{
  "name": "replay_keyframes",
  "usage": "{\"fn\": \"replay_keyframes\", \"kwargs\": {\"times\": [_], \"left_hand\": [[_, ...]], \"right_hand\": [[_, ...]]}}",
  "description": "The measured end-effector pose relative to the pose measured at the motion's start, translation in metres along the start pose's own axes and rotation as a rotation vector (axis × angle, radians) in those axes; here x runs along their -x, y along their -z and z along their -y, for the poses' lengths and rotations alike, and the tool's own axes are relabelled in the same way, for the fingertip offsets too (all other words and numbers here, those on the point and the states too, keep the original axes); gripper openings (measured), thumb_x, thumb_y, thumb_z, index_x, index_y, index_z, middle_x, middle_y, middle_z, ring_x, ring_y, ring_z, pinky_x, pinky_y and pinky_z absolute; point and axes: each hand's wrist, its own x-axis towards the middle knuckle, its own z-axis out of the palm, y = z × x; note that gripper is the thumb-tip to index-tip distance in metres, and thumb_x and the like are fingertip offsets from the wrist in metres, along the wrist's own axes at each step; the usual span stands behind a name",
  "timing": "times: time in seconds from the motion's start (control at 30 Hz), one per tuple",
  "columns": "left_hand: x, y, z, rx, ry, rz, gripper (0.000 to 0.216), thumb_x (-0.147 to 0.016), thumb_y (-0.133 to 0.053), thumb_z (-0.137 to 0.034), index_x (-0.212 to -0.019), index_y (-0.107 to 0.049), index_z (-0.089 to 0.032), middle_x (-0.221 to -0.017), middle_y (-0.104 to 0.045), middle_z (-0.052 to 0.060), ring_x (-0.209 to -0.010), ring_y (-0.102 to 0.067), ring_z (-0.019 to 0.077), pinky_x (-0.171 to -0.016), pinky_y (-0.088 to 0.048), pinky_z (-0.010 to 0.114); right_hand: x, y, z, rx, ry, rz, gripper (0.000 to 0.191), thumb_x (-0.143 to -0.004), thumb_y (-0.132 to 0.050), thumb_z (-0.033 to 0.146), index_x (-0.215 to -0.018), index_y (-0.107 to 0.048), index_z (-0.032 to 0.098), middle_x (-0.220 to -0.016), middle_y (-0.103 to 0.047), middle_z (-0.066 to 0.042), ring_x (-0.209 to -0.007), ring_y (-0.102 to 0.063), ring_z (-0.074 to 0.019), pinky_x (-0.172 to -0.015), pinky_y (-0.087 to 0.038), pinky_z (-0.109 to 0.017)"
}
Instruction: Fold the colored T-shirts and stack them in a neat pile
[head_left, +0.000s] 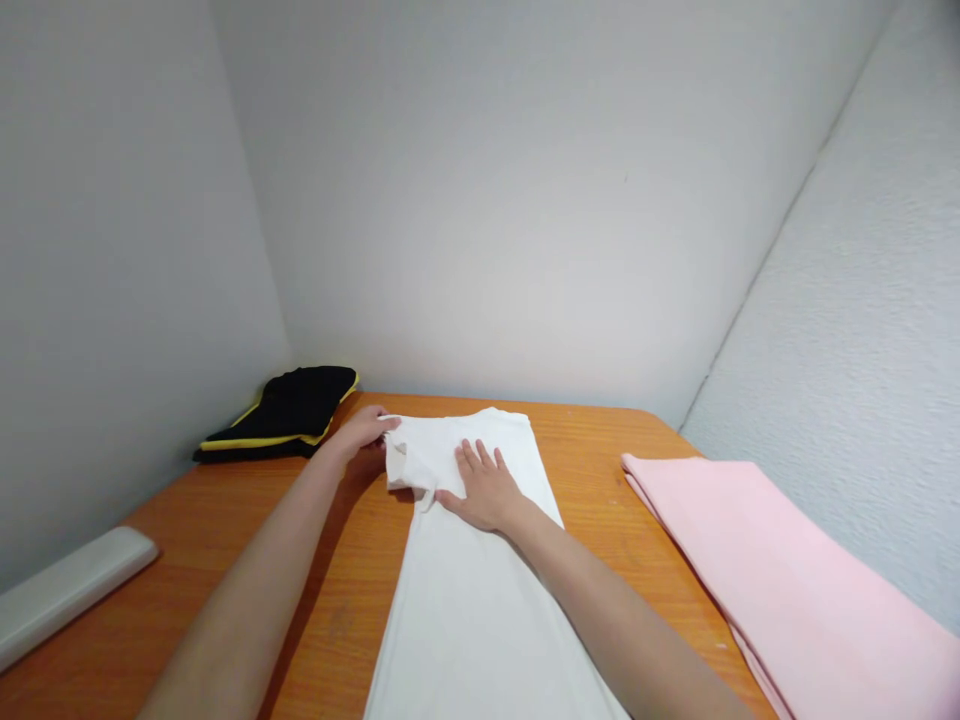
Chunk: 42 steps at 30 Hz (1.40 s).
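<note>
A white T-shirt (pixel 480 600) lies lengthwise on the wooden table, folded into a long narrow strip. At its far left corner my left hand (pixel 367 428) pinches the edge of the sleeve, which is lifted slightly off the wood. My right hand (pixel 484 490) rests flat on the upper part of the shirt, fingers spread, palm down. Between the two hands the sleeve fabric is bunched, with a small fold near my right thumb. The near end of the shirt runs out of view at the bottom.
The orange-brown wooden table (pixel 337 600) meets pale walls behind and at both sides. A folded black and yellow garment (pixel 292 410) sits at the back left. Folded pink cloth (pixel 780 570) lies on the right. A long white object (pixel 82 585) is at the left edge.
</note>
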Motion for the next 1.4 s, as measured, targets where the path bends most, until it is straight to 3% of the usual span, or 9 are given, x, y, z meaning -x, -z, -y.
{"fn": "replay_keyframes", "kwargs": {"times": [0.2, 0.37, 0.57, 0.67, 0.77, 0.93, 1.13, 1.27, 1.4], "left_hand": [[-0.003, -0.011, -0.021, 0.243, 0.022, 0.036, 0.031, -0.065, -0.074, -0.041, -0.071, -0.059, -0.015, -0.055, -0.057, -0.003, -0.046, -0.05, 0.0083, -0.047, -0.04, 0.02], [0.007, -0.039, -0.044, 0.361, -0.031, 0.127, 0.036, -0.065, -0.077, -0.044, -0.079, -0.062, -0.014, -0.068, -0.067, 0.002, -0.057, -0.059, 0.0111, -0.059, -0.047, 0.023], [0.032, -0.074, -0.054, 0.336, -0.202, 0.552, 0.048, -0.083, -0.06, -0.056, -0.112, -0.062, -0.018, -0.121, -0.068, 0.014, -0.112, -0.063, 0.0237, -0.093, -0.048, 0.036], [0.029, -0.082, -0.045, 0.071, -0.345, 0.472, 0.048, -0.089, -0.049, -0.053, -0.121, -0.058, -0.019, -0.129, -0.063, 0.013, -0.121, -0.058, 0.0234, -0.099, -0.045, 0.038], [0.02, -0.092, -0.032, -0.105, -0.413, 0.381, 0.047, -0.089, -0.048, -0.05, -0.118, -0.061, -0.016, -0.131, -0.061, 0.015, -0.124, -0.056, 0.025, -0.104, -0.041, 0.039], [0.019, -0.111, -0.015, -0.354, -0.451, 0.391, 0.047, -0.089, -0.048, -0.046, -0.126, -0.059, -0.019, -0.147, -0.046, 0.012, -0.141, -0.033, 0.0246, -0.116, -0.024, 0.041], [0.035, -0.124, -0.007, -0.613, -0.52, 0.374, 0.061, -0.092, -0.041, -0.046, -0.144, -0.039, -0.013, -0.157, -0.021, 0.016, -0.148, -0.011, 0.0274, -0.119, -0.007, 0.048], [0.042, -0.131, -0.006, -0.652, -0.547, 0.335, 0.062, -0.093, -0.039, -0.047, -0.145, -0.038, -0.013, -0.157, -0.021, 0.015, -0.148, -0.011, 0.0272, -0.119, -0.006, 0.047], [0.031, -0.126, -0.01, -0.567, -0.541, 0.258, 0.05, -0.094, -0.039, -0.043, -0.135, -0.05, -0.017, -0.15, -0.041, 0.013, -0.143, -0.031, 0.0255, -0.117, -0.022, 0.042]], "right_hand": [[0.007, -0.003, 0.012, -0.042, -0.082, 0.017, 0.101, -0.084, -0.016, 0.081, -0.155, -0.008, 0.008, -0.159, 0.004, -0.014, -0.145, 0.01, -0.0364, -0.113, 0.005, -0.06], [0.013, -0.001, 0.023, -0.023, -0.124, -0.008, 0.097, -0.086, -0.021, 0.078, -0.154, -0.012, 0.01, -0.16, 0.0, -0.015, -0.145, 0.008, -0.0391, -0.111, 0.004, -0.066], [0.037, 0.025, 0.069, 0.031, -0.092, 0.063, 0.062, -0.091, -0.043, 0.058, -0.137, -0.052, 0.017, -0.14, -0.05, -0.02, -0.129, -0.044, -0.0409, -0.105, -0.027, -0.064], [0.049, 0.03, 0.088, 0.063, -0.081, 0.099, 0.073, -0.084, -0.059, 0.055, -0.14, -0.047, 0.011, -0.141, -0.046, -0.026, -0.126, -0.045, -0.0439, -0.1, -0.034, -0.063], [0.06, 0.025, 0.099, 0.042, 0.004, 0.089, 0.081, -0.081, -0.063, 0.054, -0.142, -0.043, 0.005, -0.144, -0.04, -0.029, -0.132, -0.037, -0.0461, -0.103, -0.031, -0.066], [0.081, 0.019, 0.114, 0.02, 0.188, 0.214, 0.091, -0.083, -0.051, 0.068, -0.151, -0.03, 0.01, -0.154, -0.022, -0.022, -0.141, -0.022, -0.0411, -0.111, -0.026, -0.059], [0.095, -0.003, 0.139, 0.053, 0.152, 0.253, 0.103, -0.077, -0.059, 0.069, -0.153, -0.02, 0.011, -0.157, -0.01, -0.016, -0.144, -0.003, -0.0384, -0.118, -0.013, -0.055], [0.098, -0.001, 0.139, 0.016, 0.155, 0.186, 0.103, -0.075, -0.059, 0.072, -0.153, -0.023, 0.016, -0.156, -0.016, -0.014, -0.144, -0.007, -0.0367, -0.116, -0.014, -0.058], [0.087, 0.049, 0.104, -0.191, 0.38, 0.343, 0.086, -0.078, -0.055, 0.072, -0.146, -0.043, 0.02, -0.144, -0.046, -0.015, -0.133, -0.041, -0.0384, -0.103, -0.041, -0.053]]}}
